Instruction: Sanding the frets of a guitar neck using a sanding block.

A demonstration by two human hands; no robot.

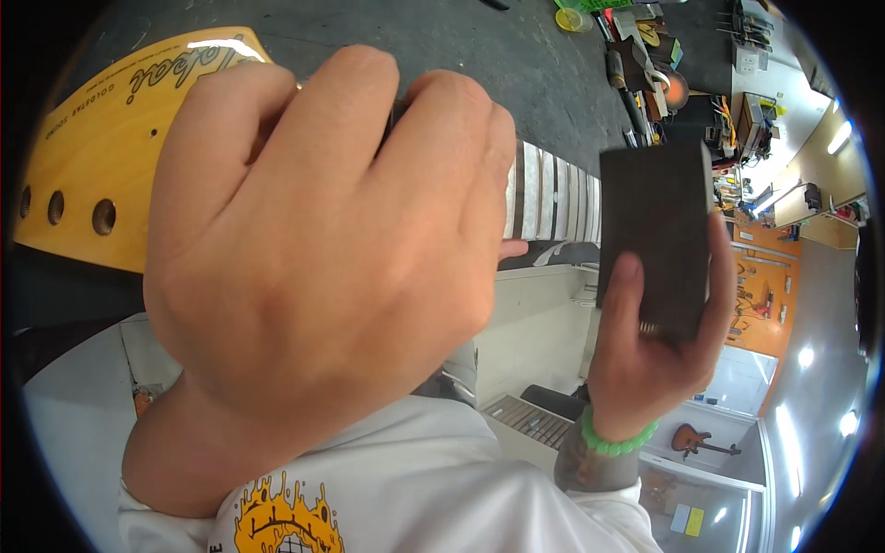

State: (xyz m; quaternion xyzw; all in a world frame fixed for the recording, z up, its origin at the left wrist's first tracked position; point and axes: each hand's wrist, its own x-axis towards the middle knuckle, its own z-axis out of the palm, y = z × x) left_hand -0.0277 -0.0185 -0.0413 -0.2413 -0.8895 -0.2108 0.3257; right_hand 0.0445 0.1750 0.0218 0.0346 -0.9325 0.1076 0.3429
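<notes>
A guitar neck lies across the dark bench. Its yellow wooden headstock [74, 166] has round tuner holes and points left. Pale strips and dark gaps cross its fretboard [553, 194]. My left hand [323, 203] is closed over the neck beside the headstock, back of the hand toward me. Its fingers curl down out of sight and its thumb tip shows at the neck's near edge; what lies under the palm is hidden. To the right, my right hand [650, 369] holds a dark rectangular block [654, 226] raised near the fretboard's right end, thumb on its face.
Tools and small items [641, 64] crowd the bench's far right, near a yellow cup [573, 20]. Below the bench edge is a pale cabinet [525, 318]. A small guitar [701, 442] stands in a lit recess at right, below an orange tool board [770, 295].
</notes>
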